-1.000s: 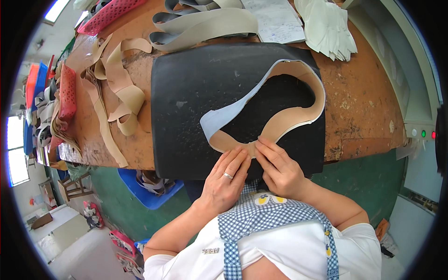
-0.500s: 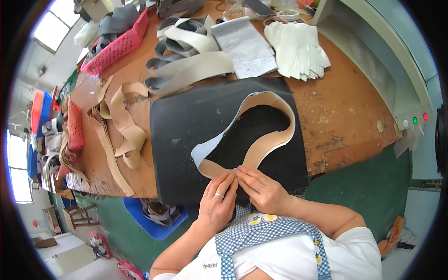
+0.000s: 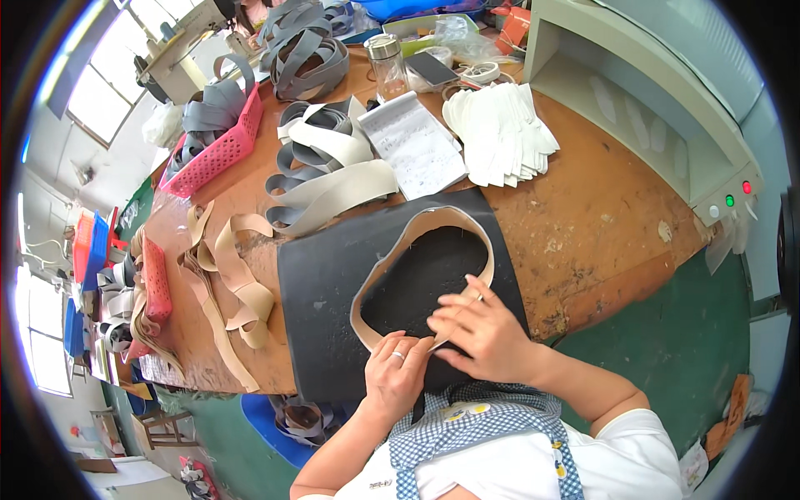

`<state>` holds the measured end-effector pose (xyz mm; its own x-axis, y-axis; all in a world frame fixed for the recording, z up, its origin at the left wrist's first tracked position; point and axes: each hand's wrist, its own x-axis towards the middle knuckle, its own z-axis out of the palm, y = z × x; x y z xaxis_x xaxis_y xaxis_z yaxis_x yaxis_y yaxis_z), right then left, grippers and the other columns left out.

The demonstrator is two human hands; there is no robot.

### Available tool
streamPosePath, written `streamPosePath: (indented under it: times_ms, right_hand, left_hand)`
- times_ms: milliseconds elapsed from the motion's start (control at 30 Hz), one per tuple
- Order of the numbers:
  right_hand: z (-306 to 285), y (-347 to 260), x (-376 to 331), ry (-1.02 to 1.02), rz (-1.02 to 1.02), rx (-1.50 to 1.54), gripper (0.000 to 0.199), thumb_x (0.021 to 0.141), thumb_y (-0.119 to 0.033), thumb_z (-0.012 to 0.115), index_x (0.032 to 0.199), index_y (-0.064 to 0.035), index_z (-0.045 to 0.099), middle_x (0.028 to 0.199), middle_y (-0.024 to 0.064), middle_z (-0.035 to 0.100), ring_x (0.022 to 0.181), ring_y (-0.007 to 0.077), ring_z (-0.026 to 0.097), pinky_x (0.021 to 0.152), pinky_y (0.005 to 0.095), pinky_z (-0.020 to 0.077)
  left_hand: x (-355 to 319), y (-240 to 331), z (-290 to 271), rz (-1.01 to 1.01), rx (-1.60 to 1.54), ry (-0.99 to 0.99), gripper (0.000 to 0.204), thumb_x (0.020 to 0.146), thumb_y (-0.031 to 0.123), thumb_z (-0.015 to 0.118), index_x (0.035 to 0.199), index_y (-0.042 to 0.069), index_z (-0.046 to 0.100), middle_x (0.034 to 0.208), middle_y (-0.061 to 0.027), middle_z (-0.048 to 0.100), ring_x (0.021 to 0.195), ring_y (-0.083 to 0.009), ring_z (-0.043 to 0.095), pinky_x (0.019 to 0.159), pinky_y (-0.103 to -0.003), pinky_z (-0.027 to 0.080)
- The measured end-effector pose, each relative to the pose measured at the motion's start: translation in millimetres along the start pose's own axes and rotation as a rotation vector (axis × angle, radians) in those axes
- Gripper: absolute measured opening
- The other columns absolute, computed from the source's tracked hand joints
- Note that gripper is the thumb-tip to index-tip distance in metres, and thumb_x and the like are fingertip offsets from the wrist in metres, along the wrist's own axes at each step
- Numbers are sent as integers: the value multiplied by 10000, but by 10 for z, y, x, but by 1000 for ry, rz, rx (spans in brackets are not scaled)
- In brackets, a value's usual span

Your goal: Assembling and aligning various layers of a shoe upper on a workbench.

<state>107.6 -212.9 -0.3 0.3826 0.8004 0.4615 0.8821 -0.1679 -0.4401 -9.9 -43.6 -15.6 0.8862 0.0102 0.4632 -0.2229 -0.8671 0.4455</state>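
A wide beige band [image 3: 442,218] stands on edge in a closed loop on a black mat [image 3: 317,317]. Its near end is pinched in the fingers of my left hand [image 3: 396,371], which wears a ring. My right hand [image 3: 490,337] is raised at the loop's near right side, fingers spread, with nothing seen in its grip. Whether its fingertips brush the band I cannot tell. Both hands partly hide the loop's near part, where the ends seem to meet.
Beige strips [image 3: 246,300] lie left of the mat. Behind it are grey bands [image 3: 333,196], a notepad [image 3: 412,142], a stack of white strips [image 3: 500,137] and a glass jar [image 3: 386,67]. A pink basket [image 3: 221,154] stands far left, a grey machine [image 3: 633,100] far right.
My right hand has let go of the band's near end and lifted to the right, fingers spreading. The left hand keeps its pinch. The loop looks rounder, and the view has shifted.
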Motion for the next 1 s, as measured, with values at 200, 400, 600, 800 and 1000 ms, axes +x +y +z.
streamPosePath:
  times_ms: [200,400,600,800,1000]
  right_hand:
    - [84,127,-17,-12,-67,17,179,755,-135,800,872,-54,692,804,55,648,791,228,662,939,444,548]
    - [-40,274,-1,9,-15,77,133,775,-130,792,802,-70,676,725,32,616,740,209,642,1015,459,507]
    - [-66,395,-58,-49,-85,14,115,813,-104,761,765,-79,660,702,27,592,719,210,629,1076,482,462]
    - [-216,436,93,133,-9,194,132,851,-133,755,760,-77,677,758,44,646,794,226,664,1031,496,487]
    - [-326,879,665,260,194,-47,282,815,-154,772,1044,-37,657,916,114,645,936,348,643,857,440,531]
  left_hand:
    - [70,-26,-144,-79,-66,18,163,747,1,787,893,27,717,799,-121,701,803,-297,705,770,-378,571]
    - [48,-94,-400,-246,-180,-31,167,772,-47,755,924,20,733,848,-137,718,804,-285,709,711,-339,556]
    - [-42,-137,-437,-178,-122,-93,158,798,-48,727,942,18,725,851,-134,715,805,-293,704,709,-350,558]
    - [64,6,-579,-116,-237,-320,179,857,22,690,1035,6,690,987,-155,722,929,-336,705,802,-400,571]
    - [921,-172,-509,-97,27,-154,511,881,163,724,1324,10,518,1253,-205,635,1103,-407,631,947,-449,513]
